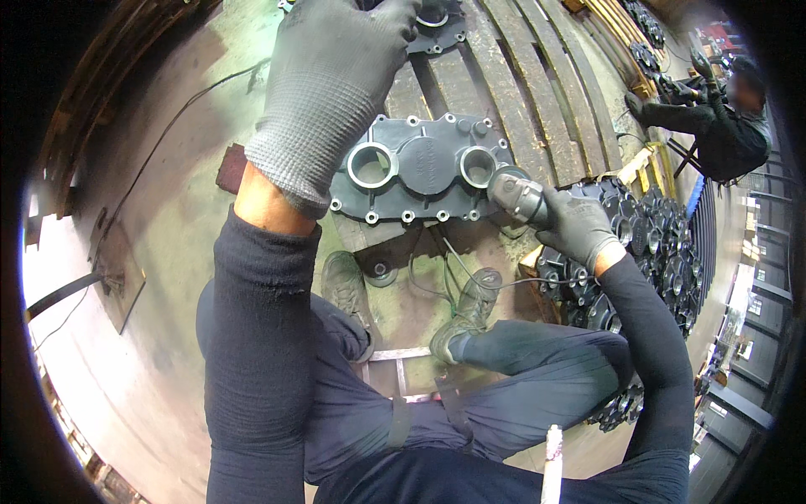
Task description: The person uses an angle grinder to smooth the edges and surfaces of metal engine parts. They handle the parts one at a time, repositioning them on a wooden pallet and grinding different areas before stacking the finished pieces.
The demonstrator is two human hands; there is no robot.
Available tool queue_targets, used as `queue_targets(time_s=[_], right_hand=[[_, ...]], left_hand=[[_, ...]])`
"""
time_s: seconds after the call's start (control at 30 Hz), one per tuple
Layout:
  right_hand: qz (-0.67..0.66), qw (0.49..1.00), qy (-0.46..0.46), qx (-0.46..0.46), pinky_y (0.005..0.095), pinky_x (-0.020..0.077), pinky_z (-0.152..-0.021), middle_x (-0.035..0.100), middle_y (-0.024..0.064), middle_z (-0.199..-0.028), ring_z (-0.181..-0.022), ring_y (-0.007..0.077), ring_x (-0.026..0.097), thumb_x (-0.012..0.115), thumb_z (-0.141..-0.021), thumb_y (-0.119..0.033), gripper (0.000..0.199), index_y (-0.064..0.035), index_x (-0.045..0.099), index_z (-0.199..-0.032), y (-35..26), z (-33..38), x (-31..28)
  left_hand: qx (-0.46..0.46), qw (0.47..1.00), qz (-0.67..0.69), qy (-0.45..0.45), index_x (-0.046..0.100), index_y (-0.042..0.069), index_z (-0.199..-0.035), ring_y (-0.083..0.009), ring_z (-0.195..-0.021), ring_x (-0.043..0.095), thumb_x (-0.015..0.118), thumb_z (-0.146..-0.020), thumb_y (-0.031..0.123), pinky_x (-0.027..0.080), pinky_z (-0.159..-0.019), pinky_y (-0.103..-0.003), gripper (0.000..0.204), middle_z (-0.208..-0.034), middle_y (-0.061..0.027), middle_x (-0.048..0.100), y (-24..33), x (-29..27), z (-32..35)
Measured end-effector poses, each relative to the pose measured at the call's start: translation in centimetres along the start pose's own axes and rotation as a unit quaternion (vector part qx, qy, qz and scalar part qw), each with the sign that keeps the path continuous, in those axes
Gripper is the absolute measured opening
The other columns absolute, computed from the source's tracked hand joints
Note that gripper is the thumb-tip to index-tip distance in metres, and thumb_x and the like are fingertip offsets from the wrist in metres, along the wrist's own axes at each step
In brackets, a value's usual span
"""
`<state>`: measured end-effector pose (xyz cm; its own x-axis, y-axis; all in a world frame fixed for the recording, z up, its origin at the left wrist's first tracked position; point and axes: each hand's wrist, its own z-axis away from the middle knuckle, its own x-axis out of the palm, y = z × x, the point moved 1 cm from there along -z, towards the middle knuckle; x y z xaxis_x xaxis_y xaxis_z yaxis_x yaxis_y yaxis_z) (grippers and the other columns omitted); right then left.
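Observation:
My left hand (336,76), in a grey glove, is raised at the top edge over a second dark metal casting (438,35). Its visible fingers curl inward; the tips are cut off, and what they grip is hidden. My right hand (579,225), also gloved, is wrapped around an angle grinder (519,196). The grinder's head is beside the right end of a dark cast metal cover (426,165) with two round bores and bolt holes along its rim. This cover lies flat in front of me on wooden slats.
A slatted wooden pallet (525,92) extends away from me. Many dark castings (646,235) are stacked at the right. A cable (453,256) hangs near my shoes, where a round disc (380,270) lies on the floor. Another person (726,126) sits at the far right.

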<state>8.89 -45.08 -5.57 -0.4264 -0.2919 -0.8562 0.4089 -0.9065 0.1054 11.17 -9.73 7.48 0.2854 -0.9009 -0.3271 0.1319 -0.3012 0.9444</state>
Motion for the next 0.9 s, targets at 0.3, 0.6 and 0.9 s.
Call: queue_targets(time_s=[0.3, 0.6, 0.9], right_hand=[[-0.325, 0.944, 0.007, 0.050, 0.0450, 0.0598, -0.096, 0.079, 0.0280, -0.114, -0.105, 0.0387, 0.079, 0.089, -0.077, -0.052, 0.077, 0.0037, 0.072, -0.127, 1.4, -4.8, -1.2], [-0.497, 0.862, -0.057, 0.084, 0.0352, 0.0596, -0.076, 0.081, 0.0149, -0.098, -0.081, 0.0224, 0.076, 0.092, -0.078, -0.038, 0.059, 0.0069, 0.079, -0.114, 1.8, -8.6, 0.8], [-0.560, 0.810, -0.071, 0.160, 0.0383, 0.0639, -0.071, 0.081, 0.0103, -0.095, -0.076, 0.0250, 0.078, 0.072, -0.104, -0.024, 0.026, -0.0258, 0.079, -0.129, 3.9, -4.2, 6.4]], left_hand=[[0.056, 0.998, 0.000, 0.000, 0.078, -0.008, -0.111, -0.0165, -0.080, 0.071, 0.068, -0.107, 0.030, 0.055, -0.075, -0.033, 0.039, -0.091, -0.0138, 0.079, -1.7, 1.4, -0.7], [0.062, 0.998, 0.002, -0.022, 0.078, -0.007, -0.110, -0.0199, -0.083, 0.073, 0.067, -0.107, 0.032, 0.056, -0.079, -0.035, 0.040, -0.091, -0.0148, 0.080, -3.2, 2.0, -2.1], [0.125, 0.990, -0.065, 0.027, 0.077, -0.005, -0.107, -0.0189, -0.078, 0.071, 0.065, -0.106, 0.026, 0.055, -0.074, -0.036, 0.033, -0.083, -0.0136, 0.076, -0.8, 2.1, 1.2]])
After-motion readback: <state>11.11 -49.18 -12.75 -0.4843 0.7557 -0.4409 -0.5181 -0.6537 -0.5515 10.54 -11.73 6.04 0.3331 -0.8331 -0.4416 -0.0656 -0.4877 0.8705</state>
